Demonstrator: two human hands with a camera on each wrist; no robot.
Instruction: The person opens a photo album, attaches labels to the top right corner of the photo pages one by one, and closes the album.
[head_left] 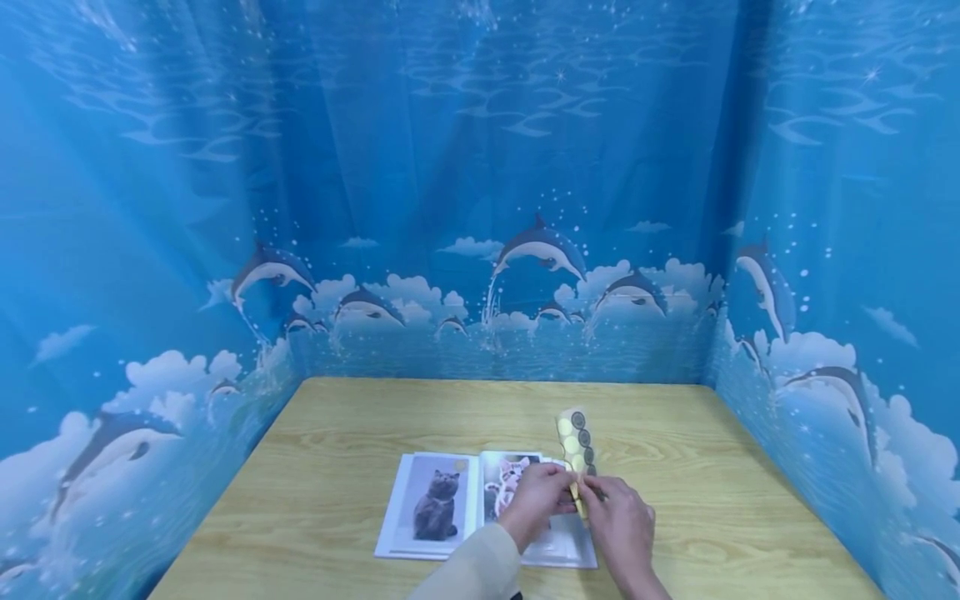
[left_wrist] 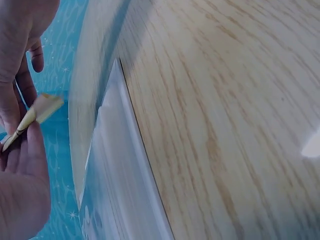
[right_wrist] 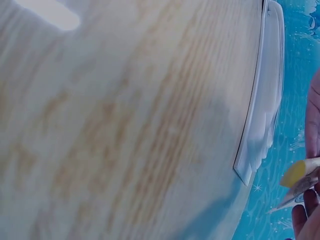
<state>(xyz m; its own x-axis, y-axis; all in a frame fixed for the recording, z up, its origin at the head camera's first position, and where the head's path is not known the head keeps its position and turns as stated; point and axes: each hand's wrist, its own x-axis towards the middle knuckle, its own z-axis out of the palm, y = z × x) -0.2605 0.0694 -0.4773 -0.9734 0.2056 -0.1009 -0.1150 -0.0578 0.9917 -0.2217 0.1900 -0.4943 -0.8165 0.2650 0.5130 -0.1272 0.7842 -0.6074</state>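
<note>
Both hands meet over the right page of an open photo album [head_left: 397, 512]. My left hand [head_left: 534, 502] pinches a sheet of round stickers [head_left: 572, 440], with pale yellow circles in one row and dark grey ones in another. Close beside it, my right hand [head_left: 624, 521] pinches the near end of the sheet, which bends there. The sheet's curled end [left_wrist: 47, 106] shows between fingers in the left wrist view. In the right wrist view, a yellow sticker [right_wrist: 294, 173] stands out at the sheet's bent edge. Fingers hide part of the sheet.
The album's left page holds a grey cat picture [head_left: 437, 504]; a white-and-pink cat picture [head_left: 510, 477] on the right page is partly covered by the left hand. The album lies on a wood-grain table [head_left: 315, 467]. A blue dolphin-print curtain [head_left: 450, 167] encloses the table's back and sides.
</note>
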